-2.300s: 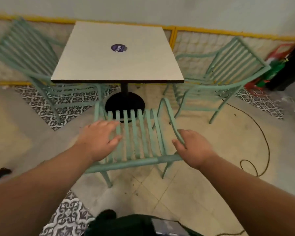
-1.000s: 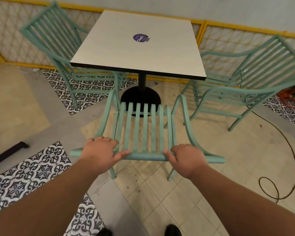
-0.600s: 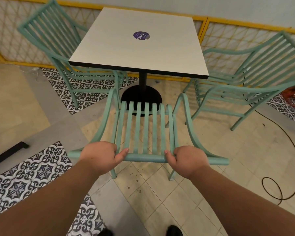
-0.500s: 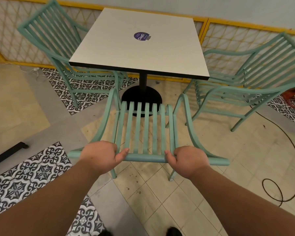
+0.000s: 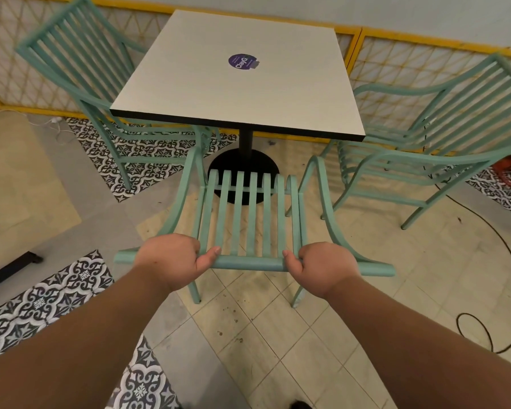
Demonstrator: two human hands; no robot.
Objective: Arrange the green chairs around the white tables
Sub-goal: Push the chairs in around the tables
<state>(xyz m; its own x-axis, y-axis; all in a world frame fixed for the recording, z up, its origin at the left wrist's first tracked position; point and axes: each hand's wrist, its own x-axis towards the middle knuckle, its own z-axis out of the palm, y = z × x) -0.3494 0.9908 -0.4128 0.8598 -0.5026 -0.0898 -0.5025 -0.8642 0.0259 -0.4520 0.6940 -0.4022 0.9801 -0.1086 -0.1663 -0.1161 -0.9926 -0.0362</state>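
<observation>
The left hand (image 5: 171,261) and the right hand (image 5: 322,267) each curl around the top rail of the near green chair (image 5: 248,216), a rail that runs left to right. The chair faces the white table (image 5: 239,90), its slats pointing at the black base (image 5: 227,163); whether all its legs touch the floor is hard to tell. The left chair (image 5: 86,72) and the right chair (image 5: 443,128) flank the table.

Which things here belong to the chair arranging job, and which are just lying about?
Job: near chair, gripped by left hand and right hand; left chair; right chair; table.
Lying about: floor cable; table sticker; black bar on floor.
</observation>
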